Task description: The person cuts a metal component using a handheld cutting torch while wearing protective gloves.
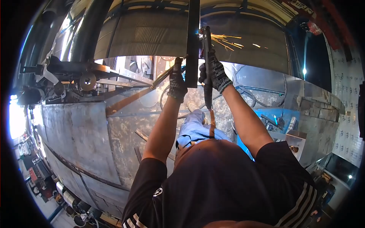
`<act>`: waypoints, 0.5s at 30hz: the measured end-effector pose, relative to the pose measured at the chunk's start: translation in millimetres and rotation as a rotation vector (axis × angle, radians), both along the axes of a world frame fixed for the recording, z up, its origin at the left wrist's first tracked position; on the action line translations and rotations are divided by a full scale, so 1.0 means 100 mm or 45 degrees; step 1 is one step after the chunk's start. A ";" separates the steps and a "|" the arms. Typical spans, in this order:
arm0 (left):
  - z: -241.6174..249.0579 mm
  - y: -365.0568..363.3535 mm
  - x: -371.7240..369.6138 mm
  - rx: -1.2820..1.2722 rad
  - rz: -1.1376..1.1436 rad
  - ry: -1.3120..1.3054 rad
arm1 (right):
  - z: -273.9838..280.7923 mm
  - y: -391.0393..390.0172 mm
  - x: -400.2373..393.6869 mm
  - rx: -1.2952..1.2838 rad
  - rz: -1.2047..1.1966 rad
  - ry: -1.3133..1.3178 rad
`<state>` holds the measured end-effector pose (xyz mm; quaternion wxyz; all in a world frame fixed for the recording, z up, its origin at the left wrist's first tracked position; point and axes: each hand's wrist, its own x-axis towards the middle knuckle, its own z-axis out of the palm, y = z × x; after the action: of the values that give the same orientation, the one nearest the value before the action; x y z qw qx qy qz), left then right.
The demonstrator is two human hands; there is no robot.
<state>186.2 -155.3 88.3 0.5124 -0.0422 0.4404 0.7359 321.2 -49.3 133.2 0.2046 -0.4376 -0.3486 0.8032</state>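
Observation:
My right hand (216,72), in a dark knitted glove, is closed round a long black torch (207,57). Its head points up, and a cable runs down from its lower end toward my body. Close to the torch head, a small blue-white glow shows at the edge of a long dark metal bar (192,49), and orange sparks (226,40) fly off to the right. My left hand (177,81), gloved too, grips the bar's left edge near its lower end. Its fingertips are partly hidden.
Left of me stands a machine (76,76) with a round part and arms, beside a wide metal-topped bench (80,136). Dark cables (262,97) loop across the surface at right. A large dark panel (144,34) spans the background. Metal strips lie near my legs.

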 end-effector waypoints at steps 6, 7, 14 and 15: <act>0.00 -0.08 -0.09 -0.075 0.241 -0.020 | 0.16 -0.17 -0.01 -0.050 0.012 -0.028; 0.02 -0.08 -0.09 -0.076 0.239 -0.018 | 0.17 -0.19 0.00 -0.050 0.010 -0.027; 0.14 -0.08 -0.10 -0.073 0.250 -0.015 | 0.25 -0.33 0.04 -0.040 0.003 0.018; 0.17 -0.08 -0.10 -0.103 0.258 -0.013 | 0.27 -0.35 0.04 -0.035 -0.005 0.023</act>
<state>176.1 -163.0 105.7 0.4354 -0.1109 0.4606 0.7655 325.2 -84.3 159.9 0.2032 -0.4337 -0.3349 0.8114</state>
